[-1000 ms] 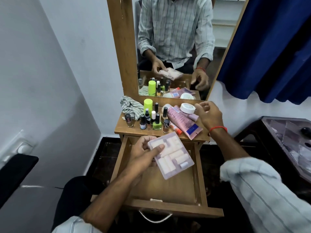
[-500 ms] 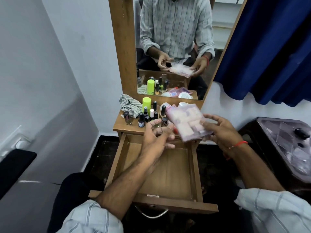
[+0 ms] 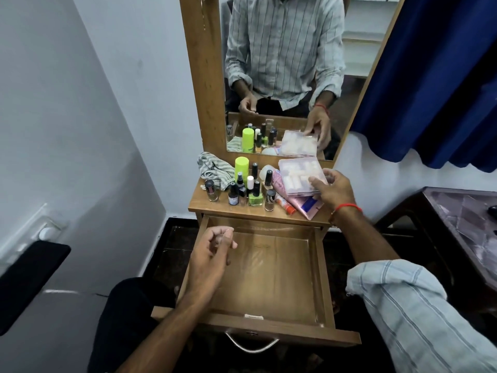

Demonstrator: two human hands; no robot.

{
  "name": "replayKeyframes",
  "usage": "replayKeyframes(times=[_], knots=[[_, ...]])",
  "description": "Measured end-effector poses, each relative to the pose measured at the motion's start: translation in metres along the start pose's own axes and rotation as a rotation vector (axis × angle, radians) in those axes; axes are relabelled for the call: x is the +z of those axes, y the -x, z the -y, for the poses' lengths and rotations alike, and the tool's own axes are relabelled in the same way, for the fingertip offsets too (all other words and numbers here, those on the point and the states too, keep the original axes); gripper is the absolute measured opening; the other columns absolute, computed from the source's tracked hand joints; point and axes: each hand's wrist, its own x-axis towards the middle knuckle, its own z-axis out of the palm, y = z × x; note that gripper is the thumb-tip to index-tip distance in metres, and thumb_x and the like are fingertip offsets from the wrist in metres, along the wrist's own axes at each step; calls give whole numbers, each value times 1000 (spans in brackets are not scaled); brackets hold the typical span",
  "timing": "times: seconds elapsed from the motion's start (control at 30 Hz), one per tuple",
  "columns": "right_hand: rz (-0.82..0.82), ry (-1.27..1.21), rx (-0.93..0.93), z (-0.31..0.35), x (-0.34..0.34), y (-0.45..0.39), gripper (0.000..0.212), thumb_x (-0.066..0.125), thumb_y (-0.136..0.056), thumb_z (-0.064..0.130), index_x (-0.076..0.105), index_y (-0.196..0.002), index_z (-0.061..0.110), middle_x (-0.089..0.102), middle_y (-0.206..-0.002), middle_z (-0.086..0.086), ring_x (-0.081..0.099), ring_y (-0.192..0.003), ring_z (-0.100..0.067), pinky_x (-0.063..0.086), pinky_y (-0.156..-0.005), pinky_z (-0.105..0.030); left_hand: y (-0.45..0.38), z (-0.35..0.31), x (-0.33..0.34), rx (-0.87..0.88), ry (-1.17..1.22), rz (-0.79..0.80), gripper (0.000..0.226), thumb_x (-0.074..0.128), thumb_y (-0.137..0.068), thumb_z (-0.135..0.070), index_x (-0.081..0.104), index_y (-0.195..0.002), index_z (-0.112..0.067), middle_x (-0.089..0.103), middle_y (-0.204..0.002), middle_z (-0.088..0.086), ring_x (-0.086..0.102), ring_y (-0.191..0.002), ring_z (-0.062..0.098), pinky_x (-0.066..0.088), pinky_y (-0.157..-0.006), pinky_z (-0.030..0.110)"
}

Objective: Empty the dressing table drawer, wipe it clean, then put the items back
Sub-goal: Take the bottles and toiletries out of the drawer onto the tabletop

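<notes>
Drawer (image 3: 269,270) is seen emptied; clear box (image 3: 300,176) is gripped by right hand (image 3: 333,191) above pink tubes (image 3: 295,196), apparently touching them; left hand (image 3: 212,254) is loosely curled, empty.

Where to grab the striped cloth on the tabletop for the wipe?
Pinch the striped cloth on its raised crumpled folds, coming from above on its left side. It lies bunched at the back-left corner, with bottles crowding its right edge. The left hand is free.

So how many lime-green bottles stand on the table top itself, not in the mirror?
2. A tall one at the back, beside the striped cloth; a small black-capped one in the front row. More may hide behind the clear box in the right hand.
</notes>
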Motion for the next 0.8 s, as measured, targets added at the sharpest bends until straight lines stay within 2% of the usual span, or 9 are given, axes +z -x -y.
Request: replayKeyframes(times=[0.03,0.1,0.2,0.37,0.47,0.53,0.6,0.7,0.8], knots=[[13,47,-25,-2,-1,0,47,71,-90,20,57,-133,14,64,-124,0,64,-98,-18,59,-87,-38,0,0,0,4,-2,10,11,61,-100,-28,71,-103,-24,74,-83,0,56,-64,14,48,-61,29],[79,137,-71,-4,-4,2,52,74,-87,22,56,-135,21,64,-122,8,62,-106,-17,56,-94,-42,1,1,2,14,-5,27,10,62,-101,-27,71,-103,-25,74,-82,1,56,-64,13,48,-59,27],[165,242,-144,-5,-9,5,60,77,-83,25,53,-138,24,64,-129,8,61,-113,-16,54,-98,-41,1,3,3,23,-24,35,10,61,-101,-25,70,-104,-24,74,-81,-1,58,-64,8,49,-57,21],[212,231,-196,-11,-12,7,69,76,-85,19,43,-145,18,53,-120,14,50,-110,-7,42,-95,-26,2,4,7,19,-16,55,11,60,-101,-25,69,-106,-22,73,-81,2,56,-63,5,48,-56,18],[246,237,-220,-17,-11,7,75,78,-83,21,38,-147,27,54,-123,17,52,-113,-8,45,-97,-28,2,7,6,20,-18,59,10,61,-101,-24,69,-106,-22,73,-80,2,57,-62,5,48,-56,20],[232,271,-218,-23,-10,5,83,78,-83,27,30,-150,23,52,-138,9,51,-127,-16,45,-104,-33,2,9,5,20,-21,64,10,61,-101,-23,69,-105,-23,73,-80,3,55,-61,7,47,-55,21],[175,338,-213,-26,-9,5,96,78,-82,36,19,-156,21,37,-157,-2,37,-142,-23,36,-115,-40,2,12,3,14,-24,64,9,61,-101,-24,69,-104,-23,73,-81,4,53,-58,10,45,-54,22],[221,387,-308,-30,-9,12,104,79,-74,52,18,-155,29,19,-163,-7,22,-149,-29,28,-120,-51,4,15,1,15,-24,63,9,61,-101,-24,69,-104,-24,73,-81,5,51,-58,13,44,-54,27],[222,660,-451,-39,-6,27,111,78,-68,62,15,-155,37,-3,-166,-8,5,-151,-33,18,-118,-54,4,18,2,17,-24,66,10,61,-102,-24,70,-106,-23,73,-81,4,50,-60,19,43,-59,34]])
